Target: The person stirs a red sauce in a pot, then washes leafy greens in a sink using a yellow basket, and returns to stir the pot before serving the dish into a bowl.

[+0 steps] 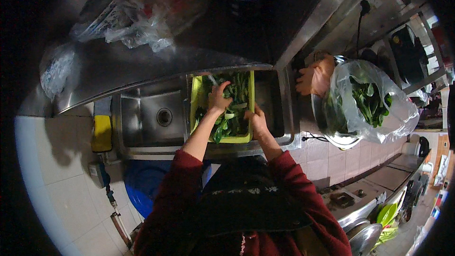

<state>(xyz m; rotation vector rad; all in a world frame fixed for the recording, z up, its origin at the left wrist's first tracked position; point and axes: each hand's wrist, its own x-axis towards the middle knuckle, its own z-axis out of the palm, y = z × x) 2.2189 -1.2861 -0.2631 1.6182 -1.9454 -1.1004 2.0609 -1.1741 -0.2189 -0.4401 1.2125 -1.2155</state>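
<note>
A yellow-green plastic basket [250, 135] full of dark leafy greens [241, 90] sits over the right part of a steel double sink. My left hand [219, 99] reaches into the basket and lies on the greens with its fingers apart. Its fingertips are partly lost among the leaves. At the basket's right side, my right hand [257, 119] is closed on the rim, the thumb side near the leaves. The outer fingers of that hand are partly hidden. Pale stems and broad leaves show between the two hands.
The left sink basin [150, 111] has a round drain. Beside it hangs a yellow-and-grey cloth [102, 125]. To the right, a clear plastic bag [379, 99] holds more greens, beside a tan, finger-like shape [316, 77] I cannot make out. Crumpled plastic bags [137, 31] lie beyond the sink.
</note>
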